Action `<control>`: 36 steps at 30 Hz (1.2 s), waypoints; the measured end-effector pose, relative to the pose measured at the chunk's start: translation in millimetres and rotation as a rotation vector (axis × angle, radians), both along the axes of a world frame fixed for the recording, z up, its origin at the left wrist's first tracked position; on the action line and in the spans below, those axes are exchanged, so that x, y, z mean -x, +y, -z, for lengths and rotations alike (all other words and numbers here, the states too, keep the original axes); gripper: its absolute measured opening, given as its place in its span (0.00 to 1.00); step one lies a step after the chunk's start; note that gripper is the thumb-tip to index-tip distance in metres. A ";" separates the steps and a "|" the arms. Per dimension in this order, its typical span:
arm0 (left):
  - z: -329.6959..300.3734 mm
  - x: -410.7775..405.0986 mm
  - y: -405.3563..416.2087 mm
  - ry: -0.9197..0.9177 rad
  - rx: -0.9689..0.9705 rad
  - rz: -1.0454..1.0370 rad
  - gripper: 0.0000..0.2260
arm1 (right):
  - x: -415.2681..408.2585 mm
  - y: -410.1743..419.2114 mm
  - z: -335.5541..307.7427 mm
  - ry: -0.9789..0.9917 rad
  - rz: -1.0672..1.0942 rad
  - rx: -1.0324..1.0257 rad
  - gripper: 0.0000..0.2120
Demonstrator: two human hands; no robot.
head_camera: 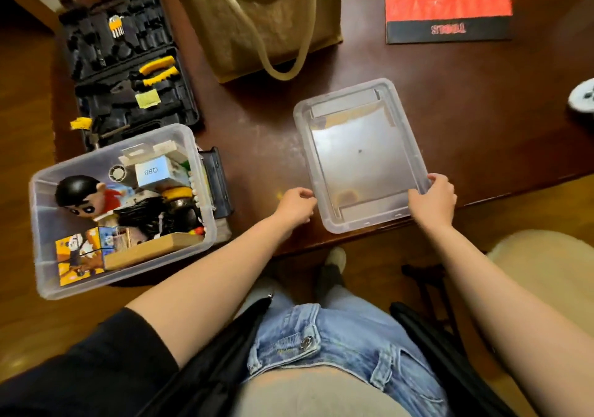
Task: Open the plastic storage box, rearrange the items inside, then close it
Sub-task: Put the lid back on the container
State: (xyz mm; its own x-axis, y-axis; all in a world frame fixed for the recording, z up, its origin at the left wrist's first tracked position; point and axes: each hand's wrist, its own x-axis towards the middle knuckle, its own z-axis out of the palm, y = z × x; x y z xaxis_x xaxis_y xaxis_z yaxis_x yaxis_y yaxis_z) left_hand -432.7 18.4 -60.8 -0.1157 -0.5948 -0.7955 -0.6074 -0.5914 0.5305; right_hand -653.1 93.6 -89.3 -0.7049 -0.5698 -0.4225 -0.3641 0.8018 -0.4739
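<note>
The clear plastic storage box (45,240) stands open at the left table edge, packed with a cartoon figure (86,196), a white cube marked Q88 (151,172), black cables, a cardboard box and colourful packs. Its clear lid (360,156) lies upside down on the table to the right. My right hand (432,199) grips the lid's near right corner. My left hand (295,206) is loosely curled at the lid's near left edge; whether it touches the lid I cannot tell.
A black tool case (128,59) with yellow-handled pliers lies open behind the box. A burlap tote bag (257,18) stands at the back centre, a red and black booklet (448,5) at the back right. My lap is below the table's front edge.
</note>
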 end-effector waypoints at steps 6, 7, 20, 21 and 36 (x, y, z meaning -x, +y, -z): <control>11.7 9.1 4.1 -0.066 -0.057 -0.071 0.15 | 7.2 2.5 10.9 -0.082 0.036 -0.037 0.21; 12.8 9.0 4.2 -0.084 -0.074 -0.069 0.12 | 7.9 2.9 12.1 -0.093 0.022 -0.068 0.21; 4.7 -27.3 21.3 0.107 -0.174 -0.258 0.09 | 0.8 9.4 13.9 -0.326 0.087 0.039 0.14; 1.3 -29.2 21.7 0.127 -0.169 -0.263 0.10 | -0.8 11.9 15.5 -0.310 0.106 0.078 0.13; -44.6 -45.9 0.2 0.376 0.127 -0.450 0.12 | -20.8 22.7 -3.9 -0.286 -0.007 0.527 0.09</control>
